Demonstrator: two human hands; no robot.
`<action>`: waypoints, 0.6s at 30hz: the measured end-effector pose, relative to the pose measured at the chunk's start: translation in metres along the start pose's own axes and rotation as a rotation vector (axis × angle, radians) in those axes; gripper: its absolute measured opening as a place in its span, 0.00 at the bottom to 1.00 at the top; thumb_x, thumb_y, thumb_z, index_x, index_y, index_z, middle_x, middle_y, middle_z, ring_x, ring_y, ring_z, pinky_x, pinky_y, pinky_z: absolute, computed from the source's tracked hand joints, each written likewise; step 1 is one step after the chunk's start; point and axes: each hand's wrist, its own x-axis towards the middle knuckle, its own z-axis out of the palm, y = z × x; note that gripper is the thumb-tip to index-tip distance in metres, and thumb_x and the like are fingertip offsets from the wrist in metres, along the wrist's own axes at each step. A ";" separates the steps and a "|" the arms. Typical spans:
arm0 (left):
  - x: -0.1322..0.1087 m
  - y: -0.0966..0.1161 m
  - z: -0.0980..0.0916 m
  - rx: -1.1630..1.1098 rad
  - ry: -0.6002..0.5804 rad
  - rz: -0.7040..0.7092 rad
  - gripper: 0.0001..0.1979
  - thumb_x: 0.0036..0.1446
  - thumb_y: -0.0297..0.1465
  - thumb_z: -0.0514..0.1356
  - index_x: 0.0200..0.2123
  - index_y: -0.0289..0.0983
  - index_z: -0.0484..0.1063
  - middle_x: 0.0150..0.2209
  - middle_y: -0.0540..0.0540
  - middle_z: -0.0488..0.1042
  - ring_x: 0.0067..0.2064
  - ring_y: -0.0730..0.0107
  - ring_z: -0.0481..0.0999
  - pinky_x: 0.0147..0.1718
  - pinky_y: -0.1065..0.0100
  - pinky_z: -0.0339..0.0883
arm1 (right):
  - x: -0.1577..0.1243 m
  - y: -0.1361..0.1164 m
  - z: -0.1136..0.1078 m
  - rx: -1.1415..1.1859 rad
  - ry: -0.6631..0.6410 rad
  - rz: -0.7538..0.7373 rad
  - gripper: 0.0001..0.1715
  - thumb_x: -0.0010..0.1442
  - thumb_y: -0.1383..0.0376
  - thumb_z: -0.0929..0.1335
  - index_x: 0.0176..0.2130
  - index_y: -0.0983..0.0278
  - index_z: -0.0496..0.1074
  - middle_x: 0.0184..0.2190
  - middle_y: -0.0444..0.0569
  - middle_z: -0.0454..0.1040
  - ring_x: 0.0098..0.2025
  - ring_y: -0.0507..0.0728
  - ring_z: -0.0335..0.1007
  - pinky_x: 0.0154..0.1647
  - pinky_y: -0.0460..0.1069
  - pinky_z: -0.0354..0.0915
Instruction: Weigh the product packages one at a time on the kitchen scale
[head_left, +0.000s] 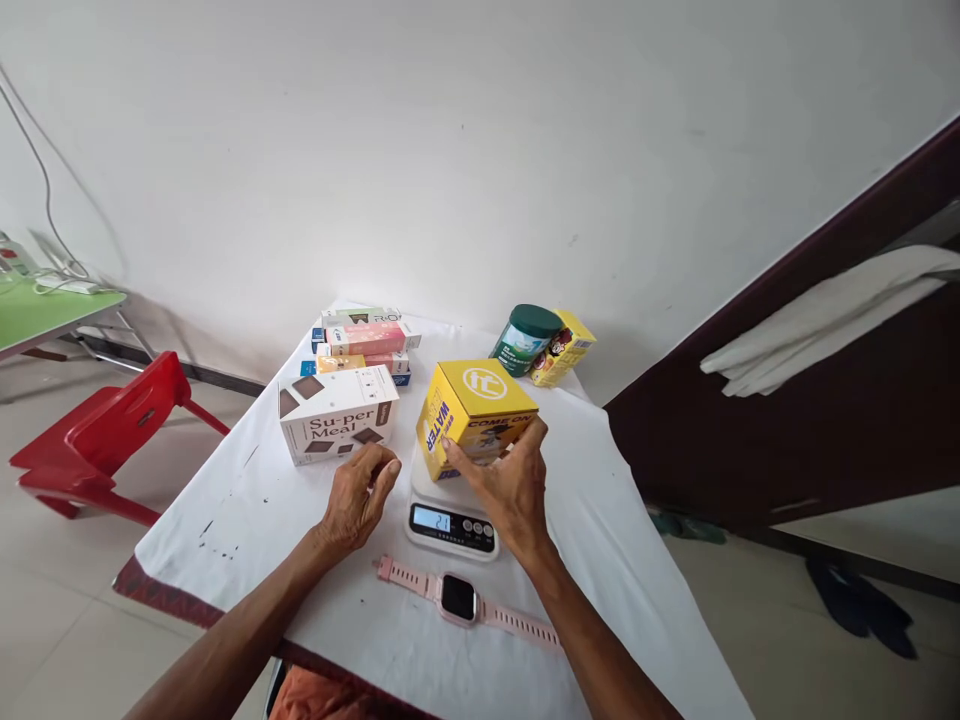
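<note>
My right hand (517,485) grips a yellow cardboard box (480,415) from the front, thumb on the left face and fingers round the right side. The box, printed "WATER" and "COME ON", is over the platform of a white digital kitchen scale (454,530); whether it rests there fully I cannot tell. Digits resembling 21 show on the lit display. Loosely curled, with nothing visible in it, my left hand (360,495) is near the white "Su-per Meal" box (337,412). A pink-strapped smartwatch (457,598) lies flat in front of the scale.
Several small boxes (367,338) are stacked at the back left of the white-covered table (285,530). At the back right, a green-lidded can (525,340) stands beside a yellow carton (562,348). A red chair (112,430) stands left, a towel (832,310) hangs right.
</note>
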 end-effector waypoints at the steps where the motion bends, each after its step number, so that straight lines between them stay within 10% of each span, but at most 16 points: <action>1: 0.000 0.000 0.000 -0.010 -0.001 0.002 0.14 0.72 0.36 0.51 0.34 0.38 0.69 0.31 0.48 0.71 0.32 0.69 0.68 0.33 0.67 0.61 | 0.005 -0.001 -0.004 0.016 -0.008 0.017 0.47 0.42 0.46 0.79 0.52 0.57 0.58 0.53 0.62 0.75 0.52 0.70 0.75 0.47 0.62 0.74; 8: -0.003 0.003 0.001 -0.025 -0.058 0.065 0.11 0.72 0.32 0.52 0.35 0.38 0.69 0.32 0.48 0.71 0.32 0.70 0.69 0.34 0.67 0.64 | 0.087 -0.014 -0.003 0.025 0.042 -0.073 0.42 0.46 0.48 0.77 0.51 0.57 0.57 0.51 0.61 0.76 0.49 0.68 0.76 0.44 0.60 0.73; 18: 0.000 0.000 0.007 0.128 -0.085 0.182 0.07 0.69 0.29 0.54 0.36 0.40 0.69 0.31 0.47 0.74 0.32 0.67 0.75 0.31 0.67 0.68 | 0.231 0.006 0.130 0.037 -0.037 -0.057 0.45 0.41 0.52 0.78 0.50 0.59 0.55 0.54 0.59 0.72 0.55 0.67 0.71 0.56 0.60 0.69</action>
